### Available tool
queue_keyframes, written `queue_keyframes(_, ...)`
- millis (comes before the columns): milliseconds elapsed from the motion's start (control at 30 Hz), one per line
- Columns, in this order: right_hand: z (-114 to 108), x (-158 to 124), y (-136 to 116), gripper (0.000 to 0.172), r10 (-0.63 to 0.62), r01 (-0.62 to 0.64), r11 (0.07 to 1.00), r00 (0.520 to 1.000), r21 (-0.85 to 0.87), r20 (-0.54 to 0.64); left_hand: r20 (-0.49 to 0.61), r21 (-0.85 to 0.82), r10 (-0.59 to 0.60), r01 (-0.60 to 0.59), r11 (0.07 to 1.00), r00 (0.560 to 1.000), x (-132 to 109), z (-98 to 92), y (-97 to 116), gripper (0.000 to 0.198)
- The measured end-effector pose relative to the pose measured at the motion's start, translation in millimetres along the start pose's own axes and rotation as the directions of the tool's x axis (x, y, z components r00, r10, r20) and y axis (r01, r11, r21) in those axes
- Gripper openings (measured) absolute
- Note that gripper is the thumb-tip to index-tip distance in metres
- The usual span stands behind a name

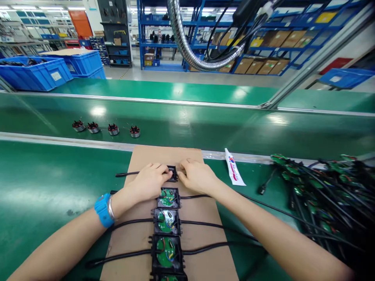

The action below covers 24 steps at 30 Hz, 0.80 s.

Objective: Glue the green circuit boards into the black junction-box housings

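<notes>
A small black plastic housing (pixel 173 178) lies at the far end of the row on a cardboard sheet (pixel 202 238). My left hand (pixel 150 180) is closed on its left side, with thumb and fingertips on the housing. At its right edge my right hand (pixel 197 176) has curled fingers; what they pinch is hidden. Nearer to me, several open black housings follow in a column, among them one with a green circuit board (pixel 166 251) and coloured wires inside. Black cables (pixel 205 223) run out from both sides of these housings.
To the right are a white glue tube (pixel 234 169) and a heap of cabled circuit boards (pixel 319 191). Several small motor-like parts (pixel 113 129) stand in a line beyond the ledge. Blue bins (pixel 35 74) sit back left; a metal conduit (pixel 190 54) hangs overhead.
</notes>
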State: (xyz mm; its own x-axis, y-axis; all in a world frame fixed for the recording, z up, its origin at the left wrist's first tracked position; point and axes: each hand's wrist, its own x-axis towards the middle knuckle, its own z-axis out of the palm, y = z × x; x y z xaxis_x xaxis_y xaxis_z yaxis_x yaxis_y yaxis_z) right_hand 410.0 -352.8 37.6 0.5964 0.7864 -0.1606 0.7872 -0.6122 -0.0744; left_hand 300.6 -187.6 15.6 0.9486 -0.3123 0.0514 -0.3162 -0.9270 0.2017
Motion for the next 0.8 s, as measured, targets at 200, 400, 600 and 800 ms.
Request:
queue_keyframes(200,-3,-14,-9,0.024,-0.105,0.116,0.992,0.972,0.040,-0.208,-0.148,-0.117,-0.161,0.145,0.982,0.976,-4,-9.6,-16,0.039)
queue_keyframes(400,6,-16,-50,0.035,-0.229,0.234,0.972,0.947,-0.005,-0.227,-0.134,-0.176,-0.334,0.309,0.934,0.933,-10,-12.1,-34,0.014)
queue_keyframes(600,12,-3,-68,0.039,-0.264,0.256,0.964,0.950,-0.070,-0.168,-0.074,-0.206,-0.299,0.279,0.938,0.951,-8,-7.6,-39,0.015)
queue_keyframes(800,5,5,-66,0.033,-0.310,0.298,0.950,0.940,-0.095,-0.146,-0.052,-0.186,-0.251,0.237,0.954,0.967,-10,-10.7,-39,0.016)
